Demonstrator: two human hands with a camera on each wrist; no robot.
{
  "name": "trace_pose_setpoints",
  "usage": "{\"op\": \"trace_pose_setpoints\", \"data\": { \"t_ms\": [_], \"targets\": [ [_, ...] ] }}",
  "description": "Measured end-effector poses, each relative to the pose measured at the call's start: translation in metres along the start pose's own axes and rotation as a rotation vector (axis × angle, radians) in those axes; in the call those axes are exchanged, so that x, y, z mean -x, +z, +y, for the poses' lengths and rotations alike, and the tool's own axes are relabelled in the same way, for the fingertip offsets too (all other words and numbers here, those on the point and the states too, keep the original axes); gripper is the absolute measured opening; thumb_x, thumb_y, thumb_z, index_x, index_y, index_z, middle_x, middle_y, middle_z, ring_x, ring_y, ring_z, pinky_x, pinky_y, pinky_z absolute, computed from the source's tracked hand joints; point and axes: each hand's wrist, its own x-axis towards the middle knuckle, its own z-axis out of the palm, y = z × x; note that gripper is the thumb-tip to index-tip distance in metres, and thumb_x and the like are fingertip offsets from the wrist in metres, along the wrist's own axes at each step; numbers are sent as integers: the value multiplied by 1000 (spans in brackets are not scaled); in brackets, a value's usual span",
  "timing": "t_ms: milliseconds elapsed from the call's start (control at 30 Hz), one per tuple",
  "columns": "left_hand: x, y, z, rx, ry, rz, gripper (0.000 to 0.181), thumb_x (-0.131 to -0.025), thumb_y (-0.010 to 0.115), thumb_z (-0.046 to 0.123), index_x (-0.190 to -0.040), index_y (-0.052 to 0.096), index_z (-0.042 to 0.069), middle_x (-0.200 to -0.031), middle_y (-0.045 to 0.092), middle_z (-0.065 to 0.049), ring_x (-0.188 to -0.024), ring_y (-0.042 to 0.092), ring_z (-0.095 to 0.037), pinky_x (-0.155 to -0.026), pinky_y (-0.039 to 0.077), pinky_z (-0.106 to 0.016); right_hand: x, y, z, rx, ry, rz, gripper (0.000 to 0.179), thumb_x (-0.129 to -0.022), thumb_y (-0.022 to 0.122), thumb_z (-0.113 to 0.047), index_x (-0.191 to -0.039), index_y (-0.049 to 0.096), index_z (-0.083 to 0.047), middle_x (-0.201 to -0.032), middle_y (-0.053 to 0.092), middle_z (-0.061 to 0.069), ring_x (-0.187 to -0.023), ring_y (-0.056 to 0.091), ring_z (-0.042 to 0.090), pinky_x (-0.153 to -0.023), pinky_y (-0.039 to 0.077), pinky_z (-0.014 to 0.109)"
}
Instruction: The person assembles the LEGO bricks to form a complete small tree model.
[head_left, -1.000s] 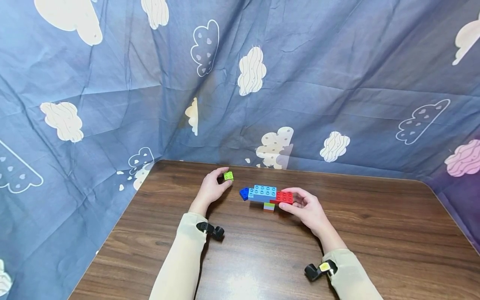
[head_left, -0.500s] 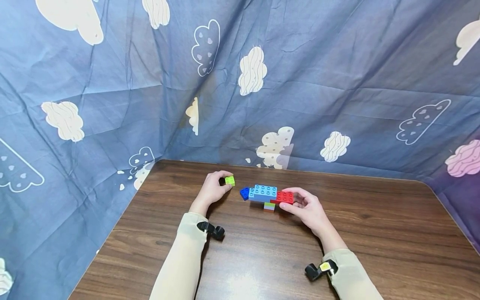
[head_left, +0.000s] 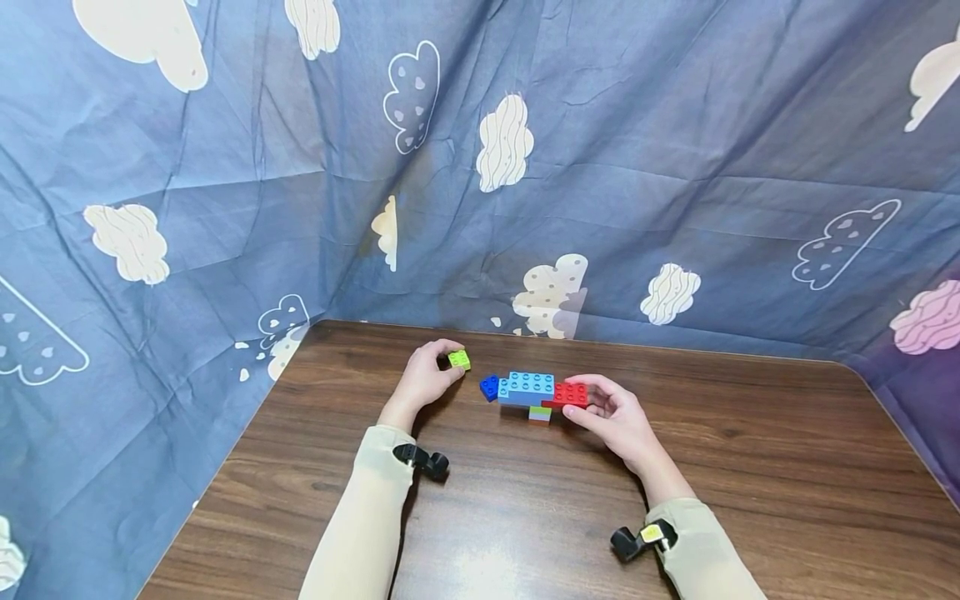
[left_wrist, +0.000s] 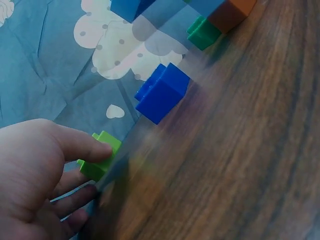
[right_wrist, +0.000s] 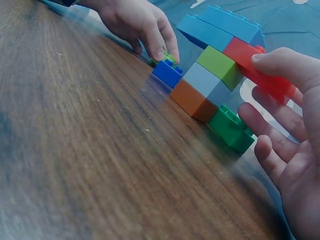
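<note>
Between thumb and fingers my left hand (head_left: 423, 379) pinches a lime green toy brick (head_left: 460, 360) at the table's far side. A dark blue brick (left_wrist: 165, 95) lies on the table just right of it. My right hand (head_left: 618, 421) grips a red brick (right_wrist: 260, 72), part of a built structure. Light blue bricks (head_left: 531, 384) join the red one at the top. Beneath them stands a column of a lime brick (right_wrist: 220, 66), a pale grey-blue brick (right_wrist: 206, 82) and an orange brick (right_wrist: 192, 101). A green brick (right_wrist: 231, 130) sits low beside the column, under my right fingers.
The brown wood-grain table (head_left: 480, 492) extends around both hands. A blue cloth (head_left: 600, 167) with cloud prints hangs behind the table's far edge. Each sleeve carries a black wrist camera, one on the left (head_left: 422, 460) and one on the right (head_left: 642, 540).
My left hand has brought the lime green brick slightly nearer and to the right, then stays almost still. The right hand and the structure hold about the same place.
</note>
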Motion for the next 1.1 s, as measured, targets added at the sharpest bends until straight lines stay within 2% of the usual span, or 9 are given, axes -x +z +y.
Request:
{"op": "trace_pose_setpoints", "data": {
  "t_ms": [133,300,400,633,900,1100],
  "targets": [
    [-1,-1,4,41,-12,9,35,-99,80,12,-134,74,10,-123,72,-11,-112,69,-31,-98,55,-49,0,-1,0,-8,-5,-2,47,-95,88,-14,-137,69,-7,-122,73,13,-102,71,16,-88,59,22],
    [-2,-2,13,100,4,26,35,-98,82,14,-132,75,10,-114,72,-8,-103,68,-28,-88,54,-42,1,-1,0,-10,-2,0,46,-95,88,-15,-137,70,-7,-121,74,12,-101,70,16,-87,59,22],
    [-3,-4,22,146,40,39,35,-98,82,14,-131,75,10,-110,73,-7,-99,67,-26,-86,53,-39,1,-1,1,1,0,6,46,-95,89,-17,-136,71,-8,-119,74,13,-100,70,17,-86,59,22],
    [0,-6,52,203,153,35,37,-98,83,14,-133,73,9,-113,75,-8,-97,67,-23,-84,54,-36,1,0,1,11,-14,9,45,-94,89,-16,-135,73,-8,-117,75,8,-94,68,17,-80,58,23],
    [9,0,87,216,252,-17,40,-99,83,15,-137,71,10,-121,75,-8,-94,65,-20,-81,55,-31,0,0,1,22,-13,-3,45,-95,89,-17,-136,73,-9,-117,74,11,-93,69,19,-79,59,24],
    [14,10,105,193,353,-59,39,-99,83,12,-136,72,10,-117,72,-5,-94,67,-19,-82,56,-29,0,0,2,33,-10,1,45,-96,88,-19,-137,72,-9,-118,74,11,-95,70,20,-81,60,24]
  ]
}}
